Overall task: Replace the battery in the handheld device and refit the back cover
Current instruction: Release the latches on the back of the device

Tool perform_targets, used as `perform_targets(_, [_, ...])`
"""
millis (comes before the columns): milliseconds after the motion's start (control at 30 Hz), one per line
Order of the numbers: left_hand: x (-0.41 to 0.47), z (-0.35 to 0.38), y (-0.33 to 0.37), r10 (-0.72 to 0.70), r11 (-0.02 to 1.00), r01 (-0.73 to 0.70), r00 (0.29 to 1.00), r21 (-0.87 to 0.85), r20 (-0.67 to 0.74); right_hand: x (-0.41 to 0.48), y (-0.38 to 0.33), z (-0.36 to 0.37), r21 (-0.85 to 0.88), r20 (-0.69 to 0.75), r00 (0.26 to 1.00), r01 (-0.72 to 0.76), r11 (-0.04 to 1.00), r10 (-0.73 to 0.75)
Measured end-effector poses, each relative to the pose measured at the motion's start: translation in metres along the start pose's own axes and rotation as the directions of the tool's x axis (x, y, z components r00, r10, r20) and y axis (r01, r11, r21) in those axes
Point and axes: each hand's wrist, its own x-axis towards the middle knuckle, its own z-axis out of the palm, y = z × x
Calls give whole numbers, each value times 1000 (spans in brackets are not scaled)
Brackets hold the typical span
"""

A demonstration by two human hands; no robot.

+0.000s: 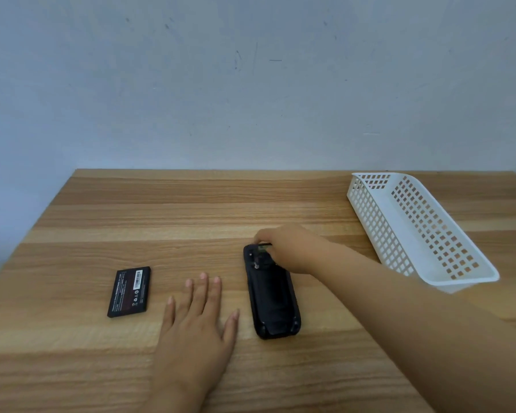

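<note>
A black handheld device (271, 296) lies back side up on the wooden table (191, 204), its long axis pointing away from me. My right hand (292, 247) rests on the device's far end, fingers curled over the top edge and gripping it there. My left hand (200, 311) lies flat on the table just left of the device, fingers spread, holding nothing. A flat black battery (129, 291) with a white barcode label lies on the table further left, apart from both hands.
A white perforated plastic basket (411, 225) stands at the right, tilted with its near end lifted. A pale wall rises behind the table's far edge.
</note>
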Motion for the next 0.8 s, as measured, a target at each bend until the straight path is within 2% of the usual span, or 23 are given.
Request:
perform_targets(133, [-1, 0, -1, 1, 1000, -1, 1000, 6, 10, -11, 19, 2, -69, 112, 986, 131, 989, -122])
perform_targets(333, [0, 3, -1, -1, 1000, 1, 1000, -7, -2, -20, 21, 4, -108, 77, 978, 200, 974, -192])
perform_targets(467, [1, 5, -1, -4, 1000, 4, 1000, 14, -15, -25, 13, 8, -266, 61, 978, 207, 941, -198])
perform_targets(800, [1, 4, -1, -6, 1000, 6, 1000, 7, -14, -24, 0, 23, -315, 5, 988, 146, 938, -152])
